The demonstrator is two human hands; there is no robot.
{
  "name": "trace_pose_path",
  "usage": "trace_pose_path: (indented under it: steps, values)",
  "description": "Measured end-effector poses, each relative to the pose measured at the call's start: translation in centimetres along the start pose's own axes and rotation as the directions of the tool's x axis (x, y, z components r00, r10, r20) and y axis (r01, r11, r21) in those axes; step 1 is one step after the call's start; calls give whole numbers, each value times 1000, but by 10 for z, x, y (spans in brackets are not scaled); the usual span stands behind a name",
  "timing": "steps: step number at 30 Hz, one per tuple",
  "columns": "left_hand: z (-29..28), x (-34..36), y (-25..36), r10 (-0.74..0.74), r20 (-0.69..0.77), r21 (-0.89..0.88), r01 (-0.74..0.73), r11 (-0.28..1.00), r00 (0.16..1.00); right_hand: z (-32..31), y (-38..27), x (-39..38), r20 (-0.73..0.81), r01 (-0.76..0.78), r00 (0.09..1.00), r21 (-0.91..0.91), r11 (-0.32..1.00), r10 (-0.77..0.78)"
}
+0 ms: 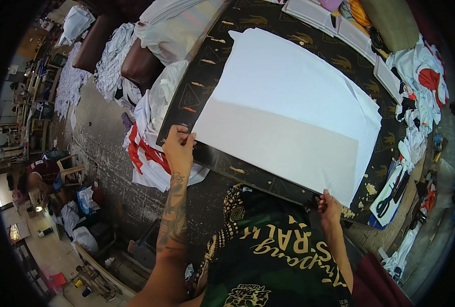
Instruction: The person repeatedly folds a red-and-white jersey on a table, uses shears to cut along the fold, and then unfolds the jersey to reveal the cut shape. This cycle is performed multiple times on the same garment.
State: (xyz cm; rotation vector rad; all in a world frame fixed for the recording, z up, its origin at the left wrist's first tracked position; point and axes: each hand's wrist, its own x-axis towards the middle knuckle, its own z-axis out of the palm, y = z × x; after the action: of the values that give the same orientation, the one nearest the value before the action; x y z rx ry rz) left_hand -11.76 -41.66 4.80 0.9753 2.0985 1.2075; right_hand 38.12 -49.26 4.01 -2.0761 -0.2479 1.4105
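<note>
A pale grey sheet (278, 138) lies flat along the near part of a larger white cloth (299, 71). Whether the sheet is paper or fabric I cannot tell. Both rest on a black printed board (199, 97), and the cloth's far right edge looks uneven and layered. My left hand (179, 148) has thumb and fingers pinched at the sheet's near left corner. At the near edge, toward the right corner, my right hand (331, 207) grips the sheet between thumb and fingers, the rest of them curled.
Black-handled scissors (385, 206) lie on papers at the board's right. White cloths (416, 77) are heaped beyond them. Red-and-white cloth (151, 158) hangs left of the board, near brown padded furniture (141, 64). Another person (43, 171) is at the far left by a wooden chair (70, 169).
</note>
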Motion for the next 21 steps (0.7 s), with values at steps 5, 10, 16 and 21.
trace_pose_path:
  steps: [5,10,16,21]
  values:
    - [14,-3,-16,23,-11,181,-21,983,1000,2,12,11,12,2,1000,-32,999,-2]
    - [16,-3,-21,70,-44,390,-47,920,997,6,-5,3,-26,112,991,-361,926,-129]
    - [62,7,9,380,-39,656,-264,708,924,49,-92,6,332,731,587,-609,308,-738]
    - [142,90,50,473,451,424,-648,632,757,96,-169,75,474,631,581,-775,-1,-662]
